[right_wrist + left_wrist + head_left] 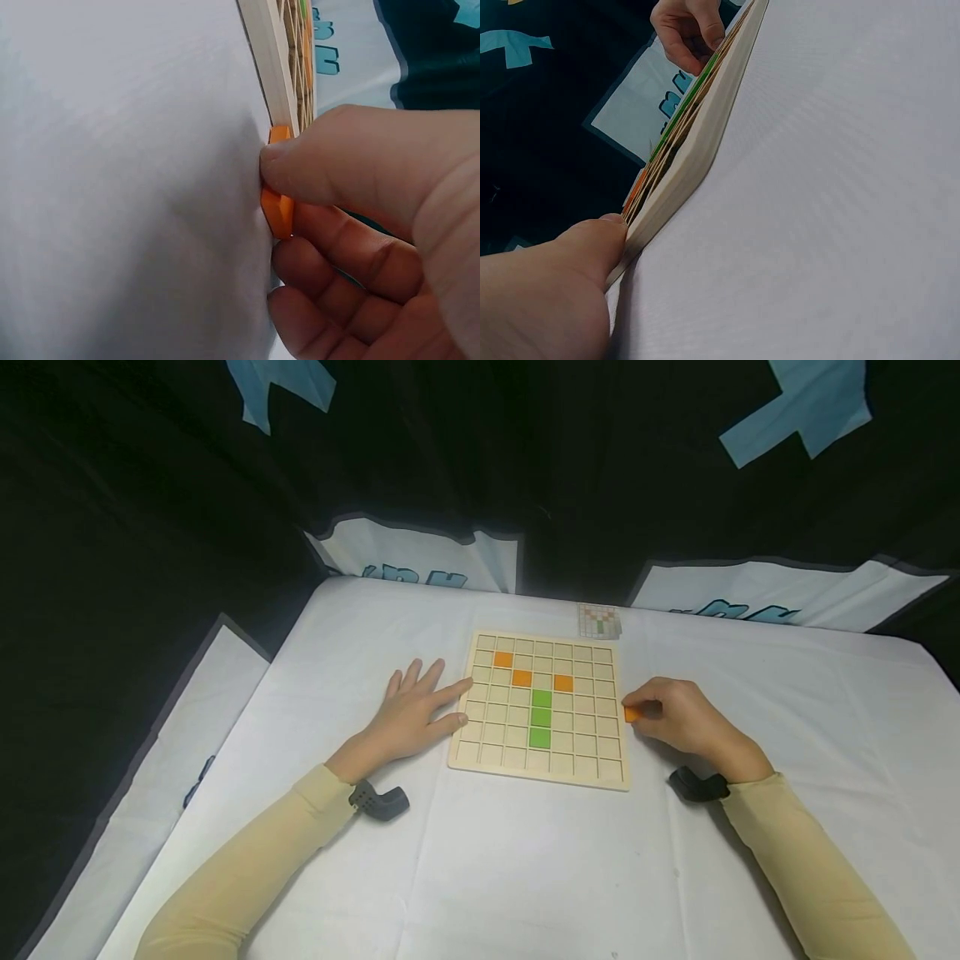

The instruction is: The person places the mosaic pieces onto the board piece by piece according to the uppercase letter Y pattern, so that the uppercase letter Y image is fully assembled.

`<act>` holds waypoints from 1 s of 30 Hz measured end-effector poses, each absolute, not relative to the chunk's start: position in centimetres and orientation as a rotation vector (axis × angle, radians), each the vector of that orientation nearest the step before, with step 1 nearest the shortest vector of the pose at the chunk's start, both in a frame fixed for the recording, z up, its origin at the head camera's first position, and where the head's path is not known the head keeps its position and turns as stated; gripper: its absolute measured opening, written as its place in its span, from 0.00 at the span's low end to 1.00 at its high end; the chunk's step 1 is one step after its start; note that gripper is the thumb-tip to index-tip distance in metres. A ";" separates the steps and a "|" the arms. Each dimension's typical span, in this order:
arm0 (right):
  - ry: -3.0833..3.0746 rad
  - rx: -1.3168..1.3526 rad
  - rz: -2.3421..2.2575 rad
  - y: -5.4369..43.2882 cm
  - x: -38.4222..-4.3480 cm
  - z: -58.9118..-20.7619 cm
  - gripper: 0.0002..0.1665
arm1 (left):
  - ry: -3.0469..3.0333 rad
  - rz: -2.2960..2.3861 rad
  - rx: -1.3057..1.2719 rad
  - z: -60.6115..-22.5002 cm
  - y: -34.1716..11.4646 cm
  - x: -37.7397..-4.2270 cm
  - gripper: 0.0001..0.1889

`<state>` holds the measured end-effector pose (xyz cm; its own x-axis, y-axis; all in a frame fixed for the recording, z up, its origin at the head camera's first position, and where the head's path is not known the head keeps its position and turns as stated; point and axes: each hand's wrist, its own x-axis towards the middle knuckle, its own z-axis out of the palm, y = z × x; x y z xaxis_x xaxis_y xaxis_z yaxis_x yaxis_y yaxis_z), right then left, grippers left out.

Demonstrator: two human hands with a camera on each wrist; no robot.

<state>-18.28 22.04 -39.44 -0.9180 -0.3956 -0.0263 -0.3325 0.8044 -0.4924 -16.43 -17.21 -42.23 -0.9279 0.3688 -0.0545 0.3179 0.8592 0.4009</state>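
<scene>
A wooden grid board (495,756) lies on the white table, with several orange and green square tiles set in its cells. Three green tiles (541,717) form a column near the middle; orange tiles (522,678) sit above and to the sides. My left hand (408,714) is spread at the board's left edge, its thumb and index fingertip touching the rim. To the right of the board, my right hand (678,714) pinches an orange tile (279,214) between thumb and fingers. That tile is close to the board's right edge, low over the tablecloth.
Behind the board's far right corner lies a small card (598,622) printed with a coloured grid. White cloth (525,860) covers the table. A black curtain (562,460) with blue tape hangs along the far side.
</scene>
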 end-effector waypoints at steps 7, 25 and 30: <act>2.865 -0.580 -0.745 22.0 -18.2 -39.3 0.20 | 2.909 0.597 0.542 -42.2 -17.2 -16.4 0.31; 2.931 -0.635 -0.747 21.5 -19.3 -38.2 0.19 | 2.909 0.585 0.554 -42.2 -17.2 -16.4 0.32; 2.918 -0.656 -0.755 20.9 -20.0 -37.8 0.19 | 2.908 0.591 0.555 -42.3 -17.3 -16.4 0.32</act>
